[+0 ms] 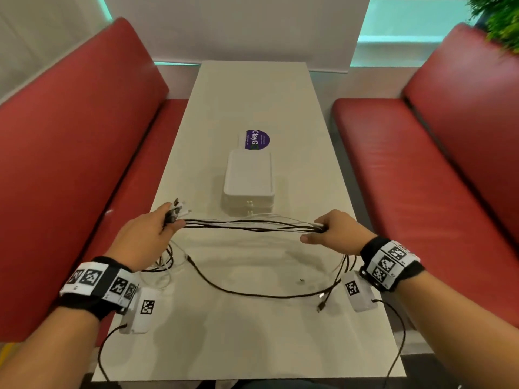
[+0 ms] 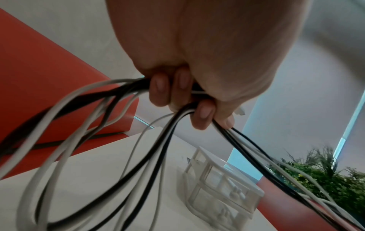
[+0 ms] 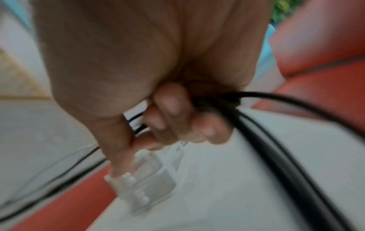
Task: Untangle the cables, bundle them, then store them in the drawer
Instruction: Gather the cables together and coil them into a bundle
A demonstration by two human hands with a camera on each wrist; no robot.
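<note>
Several black and white cables [image 1: 252,224] stretch level between my two hands above the white table [image 1: 252,346]. My left hand [image 1: 157,231] grips their plug ends, which stick out past the fingers [image 2: 183,96]. My right hand [image 1: 328,231] holds the other side of the bundle in curled fingers [image 3: 173,118]. Slack loops hang below both hands, and one black cable [image 1: 252,293] sags onto the table. A small white drawer unit [image 1: 248,186] stands just beyond the cables; both its drawers look closed.
Red bench seats [image 1: 70,164] [image 1: 435,178] flank the narrow table on both sides. A purple sticker [image 1: 257,140] lies behind the drawer unit. Green plants [image 1: 500,21] stand at the far right. Thin black leads run from my wrist cameras off the table's near edge.
</note>
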